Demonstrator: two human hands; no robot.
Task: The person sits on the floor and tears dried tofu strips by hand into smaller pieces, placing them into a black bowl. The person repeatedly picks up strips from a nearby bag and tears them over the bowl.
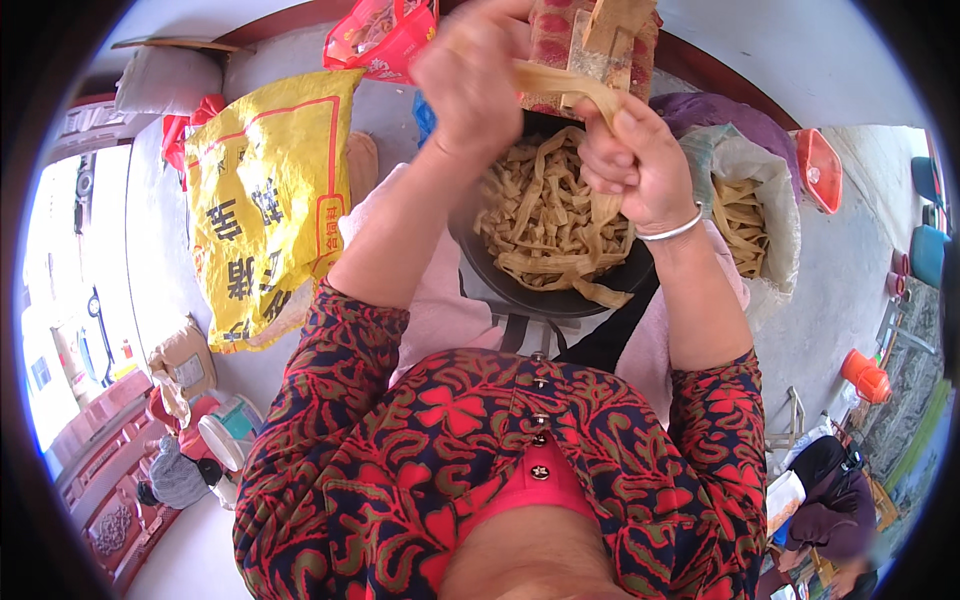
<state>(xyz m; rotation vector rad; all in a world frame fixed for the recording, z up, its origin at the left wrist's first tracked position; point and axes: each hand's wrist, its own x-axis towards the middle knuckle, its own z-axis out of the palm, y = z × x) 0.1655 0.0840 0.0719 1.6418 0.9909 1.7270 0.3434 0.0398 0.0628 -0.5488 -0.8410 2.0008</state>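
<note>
A flat tan fibrous strip stretches between my two hands above a round black basin. My right hand, with a silver bangle at the wrist, grips one part of it between thumb and fingers; a length hangs below. My left hand is motion-blurred, curled where the strip's other end runs in. Many similar tan strips lie tangled in the basin, one poking over its near rim. Beyond the hands, a wooden block on a board rests on a red-patterned cloth.
At right stands an open white woven sack with more strips. A yellow printed sack lies left; a red bag is at the back. A red plastic basket stands beyond the white sack. Another person sits lower right.
</note>
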